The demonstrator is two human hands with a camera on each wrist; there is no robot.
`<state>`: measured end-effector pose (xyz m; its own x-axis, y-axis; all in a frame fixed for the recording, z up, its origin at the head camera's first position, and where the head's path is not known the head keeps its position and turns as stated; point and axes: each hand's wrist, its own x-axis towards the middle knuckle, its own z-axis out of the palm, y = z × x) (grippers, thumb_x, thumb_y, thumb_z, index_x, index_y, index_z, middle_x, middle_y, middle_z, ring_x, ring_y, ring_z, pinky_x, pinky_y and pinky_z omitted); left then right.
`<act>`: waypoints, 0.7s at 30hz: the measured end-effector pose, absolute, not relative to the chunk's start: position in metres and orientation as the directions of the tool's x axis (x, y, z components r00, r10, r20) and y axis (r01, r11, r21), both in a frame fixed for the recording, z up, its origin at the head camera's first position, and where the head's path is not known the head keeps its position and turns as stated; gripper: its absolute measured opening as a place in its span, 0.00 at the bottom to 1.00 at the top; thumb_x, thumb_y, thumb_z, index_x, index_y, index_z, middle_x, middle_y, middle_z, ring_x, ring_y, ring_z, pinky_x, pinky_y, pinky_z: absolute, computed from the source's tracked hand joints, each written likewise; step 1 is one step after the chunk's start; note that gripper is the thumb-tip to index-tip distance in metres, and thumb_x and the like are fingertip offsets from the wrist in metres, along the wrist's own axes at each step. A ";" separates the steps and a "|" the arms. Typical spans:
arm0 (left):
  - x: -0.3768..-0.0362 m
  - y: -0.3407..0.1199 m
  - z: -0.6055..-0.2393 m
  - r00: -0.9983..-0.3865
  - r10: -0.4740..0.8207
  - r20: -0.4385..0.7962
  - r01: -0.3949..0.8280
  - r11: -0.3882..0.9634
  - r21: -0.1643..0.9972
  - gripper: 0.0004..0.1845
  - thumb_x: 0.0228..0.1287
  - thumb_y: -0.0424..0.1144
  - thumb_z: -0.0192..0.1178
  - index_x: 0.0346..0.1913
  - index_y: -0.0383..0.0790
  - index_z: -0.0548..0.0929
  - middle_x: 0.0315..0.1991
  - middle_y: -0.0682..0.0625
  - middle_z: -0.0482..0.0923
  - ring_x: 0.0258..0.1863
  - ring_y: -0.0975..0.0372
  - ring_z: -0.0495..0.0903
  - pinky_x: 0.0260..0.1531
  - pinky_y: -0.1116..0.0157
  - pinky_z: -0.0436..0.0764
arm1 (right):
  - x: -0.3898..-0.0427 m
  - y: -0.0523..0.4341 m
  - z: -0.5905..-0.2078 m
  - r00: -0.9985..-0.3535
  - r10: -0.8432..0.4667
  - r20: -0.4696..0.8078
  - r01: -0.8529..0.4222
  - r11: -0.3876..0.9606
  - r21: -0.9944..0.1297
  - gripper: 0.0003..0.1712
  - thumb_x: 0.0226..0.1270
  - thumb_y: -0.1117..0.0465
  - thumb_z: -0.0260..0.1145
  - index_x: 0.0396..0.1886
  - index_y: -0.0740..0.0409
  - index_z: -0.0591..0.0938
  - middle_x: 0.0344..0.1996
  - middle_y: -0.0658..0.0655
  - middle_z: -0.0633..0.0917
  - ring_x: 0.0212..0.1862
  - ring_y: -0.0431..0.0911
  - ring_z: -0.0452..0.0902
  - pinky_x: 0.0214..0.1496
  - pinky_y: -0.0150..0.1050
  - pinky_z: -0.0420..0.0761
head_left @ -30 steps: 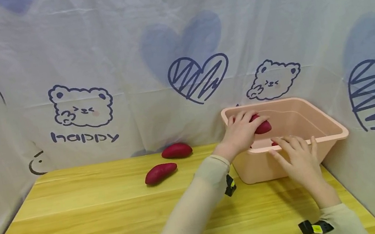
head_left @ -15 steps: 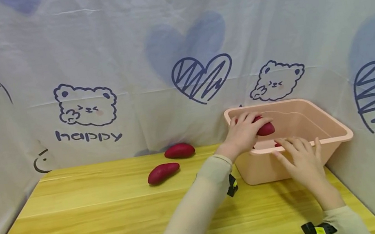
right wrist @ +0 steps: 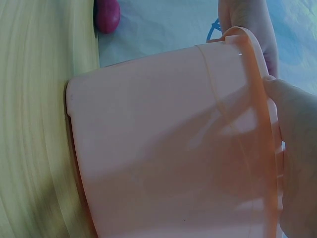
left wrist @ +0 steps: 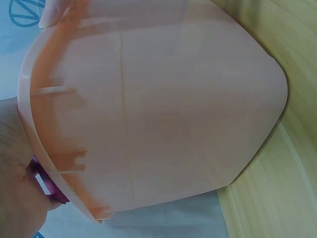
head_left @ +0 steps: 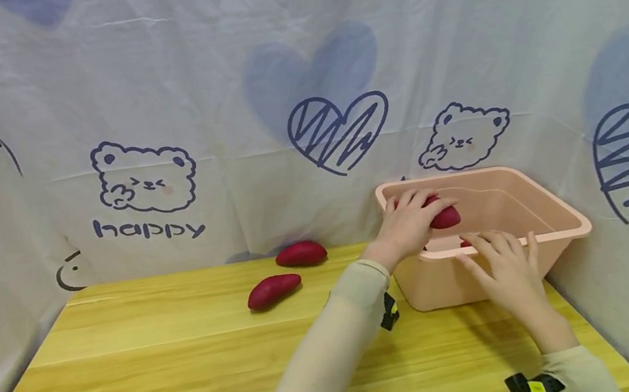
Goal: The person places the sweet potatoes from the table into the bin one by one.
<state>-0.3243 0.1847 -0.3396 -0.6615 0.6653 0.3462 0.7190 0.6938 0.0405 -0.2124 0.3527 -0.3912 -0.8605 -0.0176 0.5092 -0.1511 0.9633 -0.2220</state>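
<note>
Little has been changed over the last second: the red sweet potato [head_left: 445, 218] is still gripped, unreleased, under the fingers of the left hand [head_left: 409, 226], inside the pink bin [head_left: 441, 283], whose near edge is held by the right hand [head_left: 509, 269].

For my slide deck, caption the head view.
Left hand grips a rounded crimson sweet potato at a pink plastic bin; right hand touches its rim.
</note>
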 end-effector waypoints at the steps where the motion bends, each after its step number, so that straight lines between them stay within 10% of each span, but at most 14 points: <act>1: -0.324 0.185 -0.340 -0.663 0.665 0.345 0.719 0.694 0.044 0.29 0.70 0.43 0.56 0.71 0.68 0.63 0.71 0.58 0.61 0.70 0.59 0.60 0.65 0.48 0.67 | -0.212 0.353 -0.391 -0.860 -0.018 0.510 -0.152 0.963 -0.221 0.28 0.73 0.40 0.52 0.62 0.52 0.76 0.59 0.64 0.74 0.66 0.65 0.60 0.70 0.72 0.38; 21: -0.327 0.184 -0.340 -0.687 0.652 0.321 0.710 0.696 0.105 0.33 0.70 0.42 0.56 0.73 0.69 0.59 0.74 0.58 0.59 0.73 0.59 0.57 0.69 0.44 0.61 | -0.213 0.354 -0.390 -0.870 -0.015 0.493 -0.139 0.966 -0.217 0.29 0.74 0.39 0.51 0.63 0.52 0.75 0.60 0.64 0.74 0.66 0.65 0.60 0.70 0.72 0.36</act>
